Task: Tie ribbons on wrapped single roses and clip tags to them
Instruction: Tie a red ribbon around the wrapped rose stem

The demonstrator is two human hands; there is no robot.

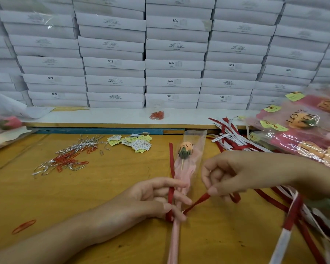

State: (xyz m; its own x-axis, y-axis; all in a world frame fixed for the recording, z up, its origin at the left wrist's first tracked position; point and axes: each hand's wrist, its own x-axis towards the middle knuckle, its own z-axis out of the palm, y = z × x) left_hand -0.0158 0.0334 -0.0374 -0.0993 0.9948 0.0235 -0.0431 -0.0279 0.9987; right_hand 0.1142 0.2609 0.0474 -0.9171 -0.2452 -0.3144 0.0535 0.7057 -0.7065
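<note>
A wrapped single rose (187,149), orange bud in a clear sleeve with a pink stem, lies lengthwise on the wooden table (107,193). A red ribbon (171,168) runs along its left side and crosses the stem low down. My left hand (156,197) grips the stem and the ribbon together where they cross. My right hand (229,174) pinches the ribbon's other end (200,200) and holds it out to the right, above the table.
Paper tags (135,142) and red and silver paper clips (71,159) lie at the middle left. A clear cup of clips (157,112) stands on the white ledge. Loose ribbons (234,138) and finished tagged roses (303,122) pile at the right. White boxes (171,54) wall the back.
</note>
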